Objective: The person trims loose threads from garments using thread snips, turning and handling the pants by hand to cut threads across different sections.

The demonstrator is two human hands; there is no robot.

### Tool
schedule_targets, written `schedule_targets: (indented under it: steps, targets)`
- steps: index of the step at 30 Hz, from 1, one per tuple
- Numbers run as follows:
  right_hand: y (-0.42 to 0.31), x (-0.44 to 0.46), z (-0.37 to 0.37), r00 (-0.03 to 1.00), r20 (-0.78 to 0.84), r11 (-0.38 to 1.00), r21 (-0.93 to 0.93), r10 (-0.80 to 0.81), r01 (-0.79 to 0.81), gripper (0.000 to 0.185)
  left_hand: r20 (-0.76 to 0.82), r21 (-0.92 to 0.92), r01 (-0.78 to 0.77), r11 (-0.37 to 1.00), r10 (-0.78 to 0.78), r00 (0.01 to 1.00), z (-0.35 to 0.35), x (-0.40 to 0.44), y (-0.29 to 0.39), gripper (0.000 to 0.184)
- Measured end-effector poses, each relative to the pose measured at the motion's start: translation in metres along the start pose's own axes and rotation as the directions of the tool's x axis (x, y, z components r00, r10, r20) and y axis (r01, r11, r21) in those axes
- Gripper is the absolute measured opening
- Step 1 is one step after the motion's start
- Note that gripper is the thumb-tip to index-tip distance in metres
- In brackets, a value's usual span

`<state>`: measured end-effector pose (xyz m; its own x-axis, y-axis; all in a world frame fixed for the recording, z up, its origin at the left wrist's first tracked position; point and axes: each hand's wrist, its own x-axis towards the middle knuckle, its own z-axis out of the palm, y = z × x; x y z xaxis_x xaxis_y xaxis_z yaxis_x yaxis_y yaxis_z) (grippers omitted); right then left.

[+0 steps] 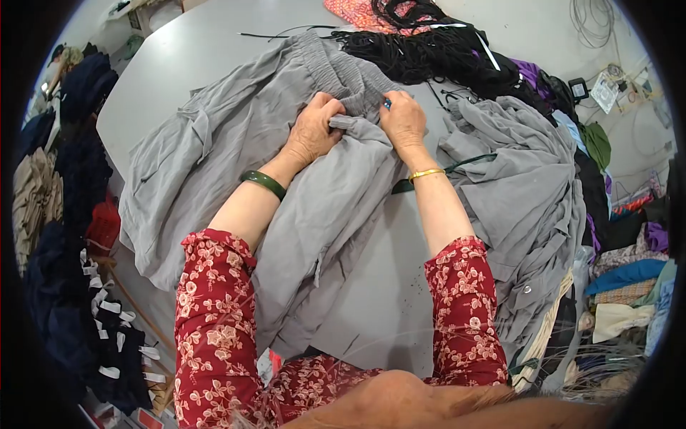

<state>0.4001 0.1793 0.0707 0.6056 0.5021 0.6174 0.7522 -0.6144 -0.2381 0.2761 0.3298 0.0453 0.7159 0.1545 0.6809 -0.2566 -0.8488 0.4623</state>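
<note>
A pair of grey trousers (236, 143) with a gathered elastic waistband (325, 68) lies spread over the table in front of me. My left hand (314, 127) is closed on the cloth just below the waistband. At the right end of the waistband, my right hand (404, 120) pinches the fabric. A small blue thing (387, 104) shows at its fingertips, too small to name. One trouser leg (321, 193) runs toward me between my forearms. A second heap of grey garments (514, 171) lies right of my right forearm.
Black cords (407, 57) are piled at the table's far side, by an orange-red patterned cloth (350, 13). Dark navy garments with white tags (78, 286) stand along the left. Folded coloured cloths (629, 286) are stacked at the right. The grey table (386, 286) shows between my arms.
</note>
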Motion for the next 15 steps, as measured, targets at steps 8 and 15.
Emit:
schedule_targets:
  steps: [8,15]
  targets:
    - [0.022,0.008,-0.031,0.845,0.484,0.378,0.756,0.228,-0.535,0.013,-0.012,-0.024,-0.015,1.0,0.015,1.0,0.0,-0.001,-0.002,0.031]
    - [0.008,-0.072,-0.137,0.707,0.287,-0.273,0.778,-0.646,-0.565,0.027,-0.003,-0.013,0.007,1.0,-0.007,1.0,0.003,-0.001,-0.005,0.031]
